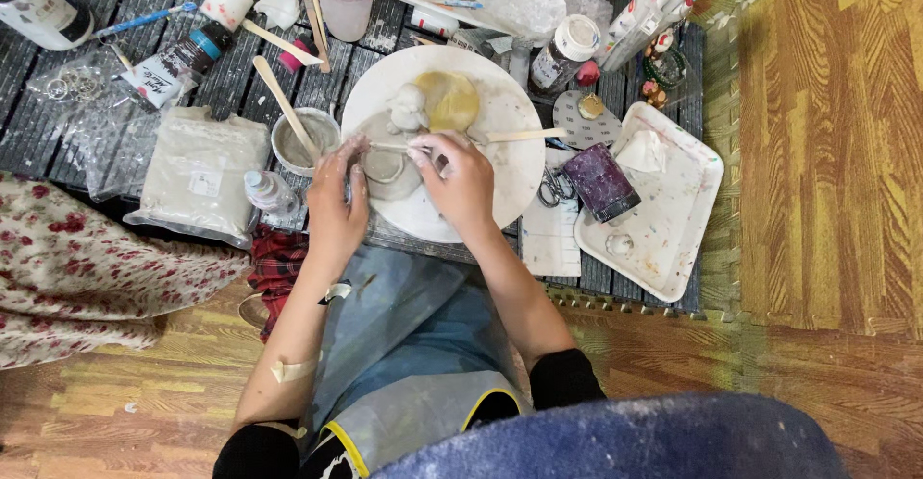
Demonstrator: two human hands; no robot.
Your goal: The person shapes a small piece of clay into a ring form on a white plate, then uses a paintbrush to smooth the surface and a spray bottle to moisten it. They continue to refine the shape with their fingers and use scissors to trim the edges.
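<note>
I watched from the head camera as both hands worked a small grey clay ring (387,166) that lay on the white round board (510,166), at its near left edge. The left hand (336,205) was curled with its fingertips pinching the ring's left side, gripping the clay itself. The right hand (460,183) was closed around a thin wooden modelling stick (514,135), whose tip reached across to the ring beside a small grey clay figure (408,109) and a yellowish clay lump (448,99). I judged the step to be shaping or smoothing the ring's wall, with the piece still unfinished. The next move, as I read it, called for a steady left-hand hold while the stick pressed lightly, since soft clay would dent easily. Just left of the board stood a small slip bowl (305,140) with a wooden spatula (281,102) in it, and a bagged clay block (197,176) lay further left. A white paint tray (673,214) sat to the right
</note>
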